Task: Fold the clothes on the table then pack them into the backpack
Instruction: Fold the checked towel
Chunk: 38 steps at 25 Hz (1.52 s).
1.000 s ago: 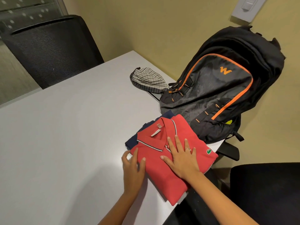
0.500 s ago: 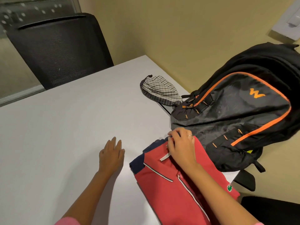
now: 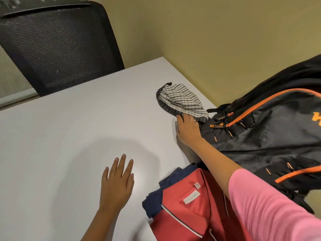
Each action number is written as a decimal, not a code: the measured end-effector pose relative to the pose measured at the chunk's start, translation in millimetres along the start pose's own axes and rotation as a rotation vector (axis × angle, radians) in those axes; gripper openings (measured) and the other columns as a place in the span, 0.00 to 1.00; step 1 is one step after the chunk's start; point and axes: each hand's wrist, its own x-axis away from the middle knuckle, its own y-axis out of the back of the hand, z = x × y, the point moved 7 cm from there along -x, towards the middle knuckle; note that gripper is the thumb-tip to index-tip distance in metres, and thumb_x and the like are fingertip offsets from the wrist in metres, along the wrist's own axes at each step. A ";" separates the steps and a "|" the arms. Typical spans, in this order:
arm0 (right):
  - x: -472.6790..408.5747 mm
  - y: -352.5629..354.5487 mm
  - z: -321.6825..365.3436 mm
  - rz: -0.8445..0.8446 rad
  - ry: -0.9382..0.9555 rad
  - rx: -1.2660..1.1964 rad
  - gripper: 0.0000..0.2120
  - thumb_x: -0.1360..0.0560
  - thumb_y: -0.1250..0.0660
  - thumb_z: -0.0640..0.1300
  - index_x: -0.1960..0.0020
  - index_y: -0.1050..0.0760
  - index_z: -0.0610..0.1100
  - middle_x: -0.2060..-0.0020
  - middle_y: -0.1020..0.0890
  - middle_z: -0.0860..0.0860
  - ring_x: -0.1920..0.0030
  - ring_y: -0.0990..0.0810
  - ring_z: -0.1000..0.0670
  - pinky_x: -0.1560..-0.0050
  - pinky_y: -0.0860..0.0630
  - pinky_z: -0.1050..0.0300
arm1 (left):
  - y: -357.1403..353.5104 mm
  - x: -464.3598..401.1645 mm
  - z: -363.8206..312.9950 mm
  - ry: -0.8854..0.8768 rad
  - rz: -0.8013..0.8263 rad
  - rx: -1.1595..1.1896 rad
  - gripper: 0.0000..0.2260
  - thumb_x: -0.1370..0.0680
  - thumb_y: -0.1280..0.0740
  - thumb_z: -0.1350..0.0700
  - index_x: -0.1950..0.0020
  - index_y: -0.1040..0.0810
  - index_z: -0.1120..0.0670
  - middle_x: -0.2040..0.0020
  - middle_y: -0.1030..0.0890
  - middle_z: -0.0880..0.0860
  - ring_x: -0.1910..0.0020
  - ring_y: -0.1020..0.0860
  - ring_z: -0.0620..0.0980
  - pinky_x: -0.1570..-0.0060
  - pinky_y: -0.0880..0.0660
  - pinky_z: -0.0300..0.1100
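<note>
The right hand [image 3: 188, 128] reached forward across the white table [image 3: 60, 136], its fingertips [image 3: 180, 117] curled against the near edge of the checked cloth piece [image 3: 180, 100]; whether it had closed a grip on the fabric could not be told, since the fingers were partly tucked under the hem. A ring [image 3: 191, 120] showed on one finger. The pink sleeve [image 3: 271, 211] of that arm crossed over the folded clothes near the bottom edge of the view.

The left hand [image 3: 118, 181] lay flat on the table with the fingers spread and straight, holding nothing, just beside the folded pile.

The pile held a red polo shirt [image 3: 187, 216] with a white-trimmed collar and a white neck label, lying on top of a navy garment [image 3: 154, 197] whose edges stuck out at the left and far side. The black backpack with orange trim [image 3: 271, 136] lay tipped on its side at the right edge of the table, touching the checked cloth and just beside the right wrist, its orange zipper pulls [image 3: 227, 120] near the hand.

A black mesh office chair [image 3: 59, 44] stood at the far side of the table against a yellowish wall [image 3: 208, 32]
</note>
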 end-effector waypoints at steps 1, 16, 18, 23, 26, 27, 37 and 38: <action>-9.4 -4.8 0.1 0.033 -0.016 0.020 0.29 0.34 0.25 0.40 0.35 0.27 0.37 0.43 0.23 0.38 0.47 0.22 0.37 0.61 0.22 0.45 | 0.0 -0.3 0.4 -0.001 -0.010 0.003 0.23 0.19 0.51 0.47 0.25 0.36 0.46 0.22 0.41 0.49 0.24 0.42 0.52 0.30 0.44 0.54; -5.0 -32.5 77.0 -0.002 0.047 -0.143 0.24 0.65 0.21 0.27 0.73 0.26 0.38 0.76 0.25 0.45 0.80 0.25 0.46 0.82 0.31 0.62 | 1.4 -12.2 6.2 0.033 -0.042 -0.022 0.22 0.20 0.50 0.47 0.26 0.35 0.44 0.23 0.40 0.48 0.24 0.41 0.51 0.30 0.45 0.53; 16.0 -24.6 101.5 0.033 0.091 -0.096 0.21 0.57 0.19 0.32 0.67 0.23 0.37 0.72 0.22 0.44 0.76 0.22 0.46 0.79 0.29 0.61 | 2.6 -13.1 6.3 0.039 -0.031 -0.001 0.22 0.20 0.50 0.46 0.26 0.34 0.44 0.23 0.39 0.47 0.24 0.41 0.50 0.30 0.46 0.53; 64.6 -34.1 166.6 0.323 0.170 -0.318 0.13 0.23 0.41 0.37 0.40 0.28 0.36 0.45 0.22 0.39 0.47 0.22 0.40 0.55 0.29 0.53 | 3.4 -15.1 14.1 0.086 0.038 0.149 0.22 0.20 0.55 0.43 0.29 0.33 0.38 0.24 0.42 0.39 0.24 0.44 0.43 0.30 0.50 0.46; 93.2 -26.2 192.6 0.373 0.165 -0.519 0.12 0.24 0.42 0.37 0.43 0.27 0.37 0.48 0.21 0.40 0.49 0.23 0.42 0.53 0.28 0.52 | 16.4 -22.5 22.8 0.274 0.081 0.563 0.23 0.25 0.53 0.42 0.36 0.26 0.37 0.28 0.35 0.37 0.28 0.38 0.40 0.30 0.43 0.42; 101.0 -24.9 194.7 0.383 0.144 -0.592 0.11 0.25 0.41 0.37 0.44 0.26 0.37 0.50 0.20 0.41 0.51 0.23 0.43 0.55 0.28 0.52 | 19.9 -20.9 27.3 0.374 0.103 0.724 0.22 0.26 0.49 0.42 0.39 0.23 0.39 0.31 0.29 0.38 0.31 0.33 0.41 0.32 0.40 0.41; 187.2 51.6 226.7 0.397 0.366 -0.868 0.26 0.28 0.41 0.35 0.31 0.29 0.51 0.51 0.18 0.47 0.55 0.24 0.50 0.52 0.27 0.55 | 73.3 51.6 46.8 0.704 0.058 1.479 0.09 0.21 0.37 0.62 0.61 0.25 0.59 0.71 0.27 0.55 0.74 0.29 0.47 0.74 0.31 0.37; 196.3 59.4 231.1 0.388 0.369 -0.876 0.24 0.26 0.41 0.36 0.32 0.27 0.50 0.52 0.18 0.48 0.56 0.25 0.51 0.53 0.27 0.57 | 76.3 58.6 54.4 0.763 0.067 1.433 0.11 0.22 0.38 0.63 0.64 0.27 0.58 0.73 0.28 0.54 0.75 0.31 0.47 0.75 0.33 0.38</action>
